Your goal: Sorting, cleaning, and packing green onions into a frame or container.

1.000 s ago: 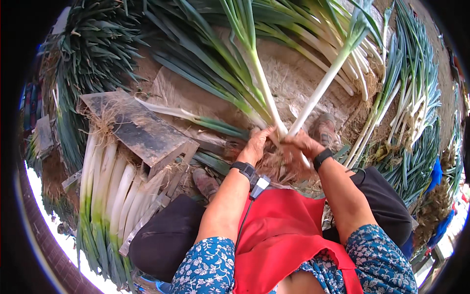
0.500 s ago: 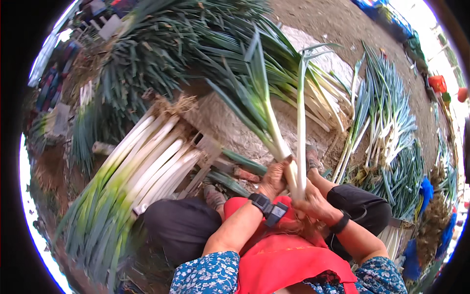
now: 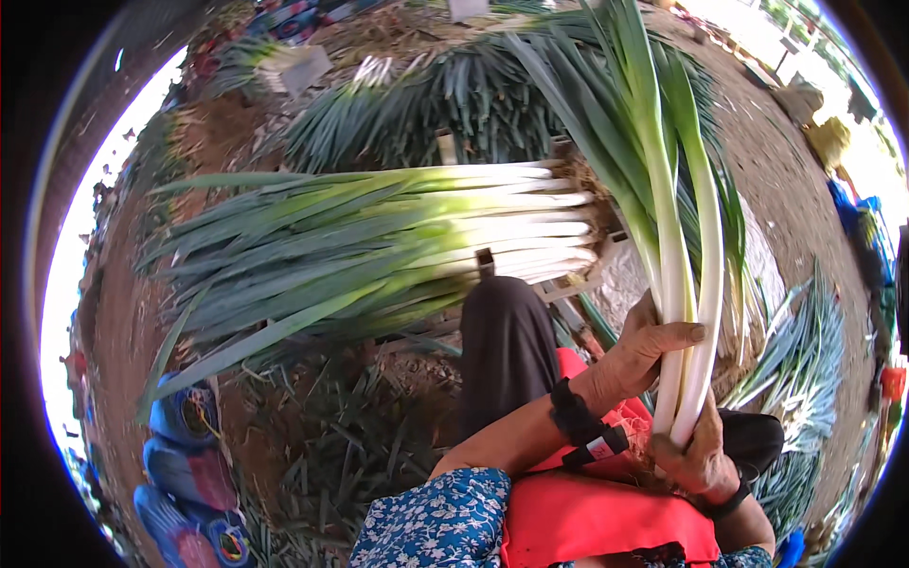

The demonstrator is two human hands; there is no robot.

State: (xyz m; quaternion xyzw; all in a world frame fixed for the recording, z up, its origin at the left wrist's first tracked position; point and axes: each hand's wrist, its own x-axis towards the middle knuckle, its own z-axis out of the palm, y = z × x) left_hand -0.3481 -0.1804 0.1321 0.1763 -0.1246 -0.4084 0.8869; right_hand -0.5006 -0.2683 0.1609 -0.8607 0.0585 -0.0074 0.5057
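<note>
My left hand (image 3: 646, 348) is closed around the white shafts of a small bunch of leeks (image 3: 674, 256), its thumb across the front. Lower down, my right hand (image 3: 699, 456) grips the same bunch at the root end. The stalks stand nearly upright side by side, and their green leaves fan out at the top of the view. Just left of the bunch, a stack of leeks (image 3: 511, 227) lies sideways on a low wooden rack (image 3: 579, 284), roots toward me and leaves to the left.
A large heap of leeks (image 3: 454, 104) lies behind the rack. More leeks (image 3: 800, 341) are spread on the ground at right. Cut leaves (image 3: 331, 464) litter the soil at lower left, beside blue patterned bundles (image 3: 189, 473). My dark-trousered knee (image 3: 508, 331) rises against the rack.
The view has turned left, bringing the racked stack nearer the middle. The leeks in my hands, spread apart before, now stand together and more upright, with my left hand around them.
</note>
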